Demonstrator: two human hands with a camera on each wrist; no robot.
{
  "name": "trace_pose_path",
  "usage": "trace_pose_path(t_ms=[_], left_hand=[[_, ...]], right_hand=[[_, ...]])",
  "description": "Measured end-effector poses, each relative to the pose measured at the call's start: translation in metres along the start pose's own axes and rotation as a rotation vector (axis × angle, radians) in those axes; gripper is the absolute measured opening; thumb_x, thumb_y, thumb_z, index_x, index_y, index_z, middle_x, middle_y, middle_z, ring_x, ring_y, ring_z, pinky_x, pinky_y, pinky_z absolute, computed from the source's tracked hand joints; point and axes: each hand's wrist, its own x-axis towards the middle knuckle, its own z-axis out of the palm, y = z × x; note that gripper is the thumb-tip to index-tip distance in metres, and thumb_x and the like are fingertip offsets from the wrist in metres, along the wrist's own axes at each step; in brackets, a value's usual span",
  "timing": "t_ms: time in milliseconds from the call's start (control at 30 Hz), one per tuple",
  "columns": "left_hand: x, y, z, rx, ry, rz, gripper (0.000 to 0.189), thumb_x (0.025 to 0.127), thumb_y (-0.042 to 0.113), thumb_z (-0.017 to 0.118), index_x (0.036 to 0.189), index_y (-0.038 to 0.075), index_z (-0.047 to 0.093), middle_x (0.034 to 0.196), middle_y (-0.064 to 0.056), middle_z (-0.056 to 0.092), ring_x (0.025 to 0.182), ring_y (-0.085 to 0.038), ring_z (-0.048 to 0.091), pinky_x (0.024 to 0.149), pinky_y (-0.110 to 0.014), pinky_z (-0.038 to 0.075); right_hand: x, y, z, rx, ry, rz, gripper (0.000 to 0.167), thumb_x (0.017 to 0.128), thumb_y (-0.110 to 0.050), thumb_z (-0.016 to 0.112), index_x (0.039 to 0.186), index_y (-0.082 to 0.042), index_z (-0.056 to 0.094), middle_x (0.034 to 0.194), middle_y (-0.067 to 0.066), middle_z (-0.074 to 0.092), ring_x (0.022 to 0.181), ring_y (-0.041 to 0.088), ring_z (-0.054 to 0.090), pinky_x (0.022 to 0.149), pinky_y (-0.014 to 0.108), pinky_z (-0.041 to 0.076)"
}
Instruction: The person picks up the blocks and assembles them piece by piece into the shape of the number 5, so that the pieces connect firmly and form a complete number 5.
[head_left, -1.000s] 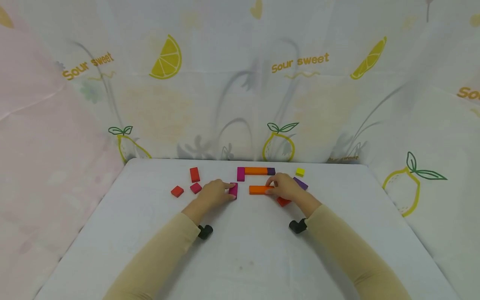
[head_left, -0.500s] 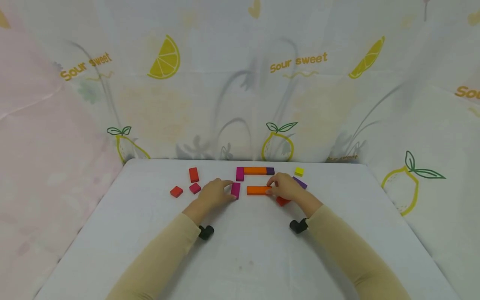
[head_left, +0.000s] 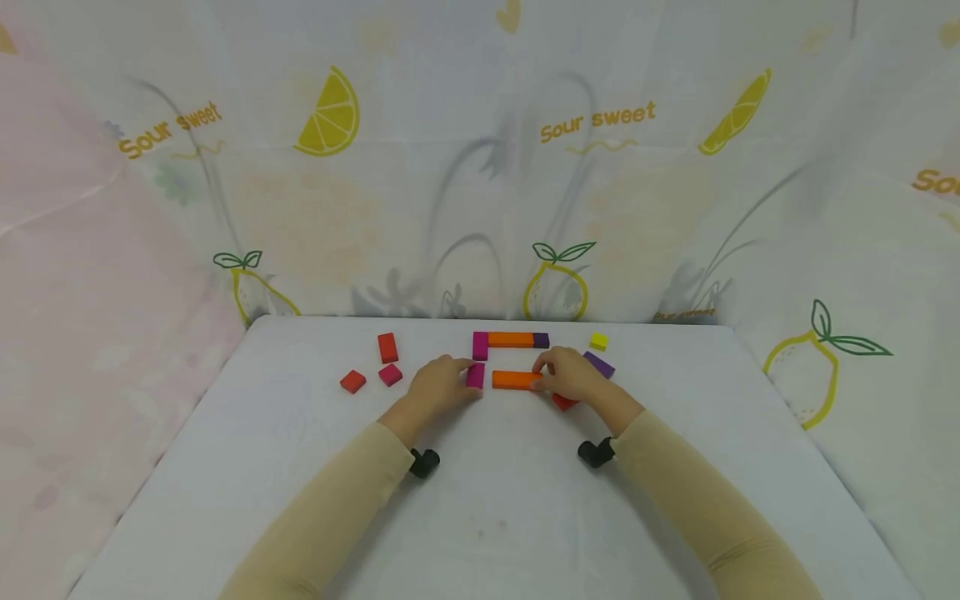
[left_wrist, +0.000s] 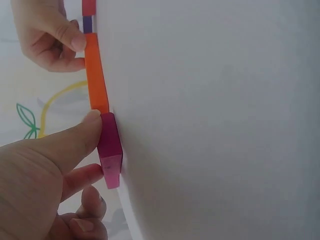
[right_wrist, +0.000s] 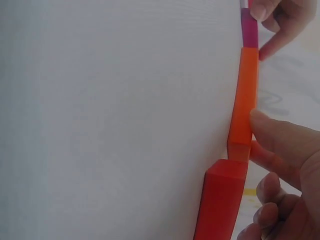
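Note:
In the head view my left hand (head_left: 433, 388) pinches a magenta block (head_left: 476, 377) between thumb and forefinger. That block lies lengthwise just in front of a second magenta block (head_left: 480, 347). My right hand (head_left: 574, 374) pinches the right end of a long orange block (head_left: 513, 381), which lies crosswise a little right of the held magenta block. Beyond it, another orange block (head_left: 511, 340) runs from the second magenta block to a small dark purple block (head_left: 542, 340). The left wrist view shows the thumb on the magenta block (left_wrist: 111, 135), its other fingers loosely curled.
Right beside my right hand lie a red block (head_left: 564, 402), partly hidden, and a purple block (head_left: 599, 365). A yellow cube (head_left: 598, 342) sits farther back. To the left are a red-orange block (head_left: 387, 348), a pink block (head_left: 390, 375) and a red block (head_left: 353, 382) on the white table (head_left: 480, 483).
My left hand has slid the magenta block right and slightly away, up to the front of the second magenta block. The held orange block has shifted a little left; the right hand hardly moved.

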Motion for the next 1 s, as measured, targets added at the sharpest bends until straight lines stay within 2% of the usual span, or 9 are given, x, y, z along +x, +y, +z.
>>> trace_pose_path(t_ms=[267,567,800,1000], left_hand=[[0.0027,0.0072,0.0030,0.029,0.026,-0.014,0.064,0.087,0.039,0.078,0.142,0.014,0.058,0.125,-0.012,0.064,0.114,-0.030,0.059,0.097,-0.046,0.050],[-0.0003,0.0078,0.0005,0.052,0.016,-0.052,0.060,0.091,0.043,0.072,0.144,0.018,0.057,0.131,-0.014,0.062,0.120,-0.032,0.057,0.099,-0.048,0.049],[0.0010,0.0102,0.0008,0.097,0.038,-0.058,0.058,0.090,0.044,0.072,0.141,0.020,0.061,0.118,-0.013,0.067,0.106,-0.030,0.063,0.085,-0.042,0.054],[0.0019,0.0104,0.0023,0.100,0.050,-0.067,0.059,0.090,0.045,0.072,0.140,0.018,0.061,0.116,-0.012,0.067,0.106,-0.029,0.062,0.091,-0.044,0.052]], right_hand=[[0.0004,0.0019,-0.0010,-0.005,-0.007,-0.021,0.027,0.090,-0.030,0.076,0.110,-0.012,0.072,0.092,0.006,0.057,0.085,0.022,0.051,0.073,0.033,0.044],[-0.0019,0.0044,-0.0034,-0.016,-0.010,-0.019,0.024,0.090,-0.028,0.076,0.108,-0.012,0.073,0.095,0.006,0.059,0.088,0.023,0.051,0.080,0.036,0.046],[-0.0016,0.0027,-0.0019,-0.005,-0.020,-0.036,0.023,0.091,-0.027,0.075,0.108,-0.011,0.073,0.090,0.006,0.057,0.084,0.022,0.051,0.075,0.034,0.043],[-0.0014,0.0020,-0.0006,-0.004,-0.019,-0.032,0.024,0.091,-0.027,0.075,0.108,-0.011,0.072,0.090,0.006,0.057,0.085,0.023,0.051,0.077,0.035,0.044]])
